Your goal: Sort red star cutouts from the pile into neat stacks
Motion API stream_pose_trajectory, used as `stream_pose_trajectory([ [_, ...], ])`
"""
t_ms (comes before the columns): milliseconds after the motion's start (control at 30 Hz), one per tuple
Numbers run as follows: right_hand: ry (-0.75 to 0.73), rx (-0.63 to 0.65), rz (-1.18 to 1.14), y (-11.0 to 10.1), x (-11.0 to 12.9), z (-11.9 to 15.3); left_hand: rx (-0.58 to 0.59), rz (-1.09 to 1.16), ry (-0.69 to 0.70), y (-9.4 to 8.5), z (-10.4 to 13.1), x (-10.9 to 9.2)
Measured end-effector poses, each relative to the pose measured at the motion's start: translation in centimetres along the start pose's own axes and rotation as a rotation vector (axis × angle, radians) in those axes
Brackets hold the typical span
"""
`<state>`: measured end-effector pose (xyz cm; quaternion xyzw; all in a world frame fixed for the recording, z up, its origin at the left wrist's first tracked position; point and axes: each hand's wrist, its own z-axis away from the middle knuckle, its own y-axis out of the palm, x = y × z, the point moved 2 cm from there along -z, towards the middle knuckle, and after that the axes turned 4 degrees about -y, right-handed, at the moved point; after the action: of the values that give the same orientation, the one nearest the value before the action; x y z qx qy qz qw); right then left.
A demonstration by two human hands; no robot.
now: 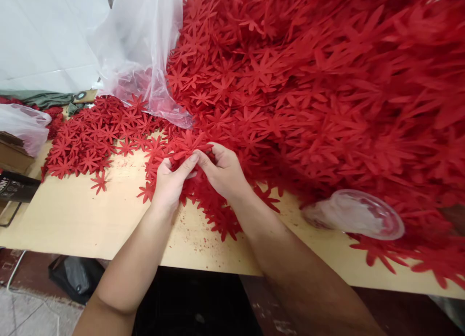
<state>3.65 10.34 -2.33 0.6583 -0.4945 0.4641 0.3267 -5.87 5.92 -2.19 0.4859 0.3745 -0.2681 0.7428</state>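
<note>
Both hands meet at the middle of the view, thumbs touching, around a red flower-shaped piece with long narrow petals. My left hand pinches its near left side between thumb and fingers. From the right, my right hand closes on the same piece with thumb and index finger. The fingertips under the petals are partly hidden. Beneath and behind the hands lie more red pieces of the same shape, part of a large heap that rises to the right.
A smaller pile of red pieces lies left on the wooden table. A clear plastic bag stands behind it. A clear plastic tub rests tilted at the right. A cardboard box is at the left edge.
</note>
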Motion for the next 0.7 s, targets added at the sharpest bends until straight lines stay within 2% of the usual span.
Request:
stream_pose_trajectory([
  [133,-0.017,0.081,0.03,-0.7,-0.1,0.0,-0.057,0.087,0.027,-0.8,-0.7,-0.5],
  [233,-0.048,-0.046,0.146,-2.2,-0.8,-0.5,-0.083,0.085,0.048,-1.2,-0.9,-1.1],
  [333,-0.171,-0.22,0.375,-3.5,-1.4,-1.0,-0.082,0.025,0.065,-1.1,-0.8,-1.2],
  [433,-0.299,-0.231,0.524,-3.4,-1.0,-0.9,-0.098,-0.045,0.063,-0.8,-0.6,-0.9],
  [500,-0.3,-0.155,0.436,-2.7,-0.5,-0.6,-0.084,-0.074,0.077,-0.6,-0.5,-0.6],
  [600,-0.2,-0.018,0.178,-1.2,0.0,0.0,-0.031,-0.089,0.112,-0.4,-0.5,-0.5],
  [700,-0.117,0.026,0.043,-0.1,-0.1,0.2,-0.04,-0.097,0.151,-0.6,-0.6,-0.4],
])
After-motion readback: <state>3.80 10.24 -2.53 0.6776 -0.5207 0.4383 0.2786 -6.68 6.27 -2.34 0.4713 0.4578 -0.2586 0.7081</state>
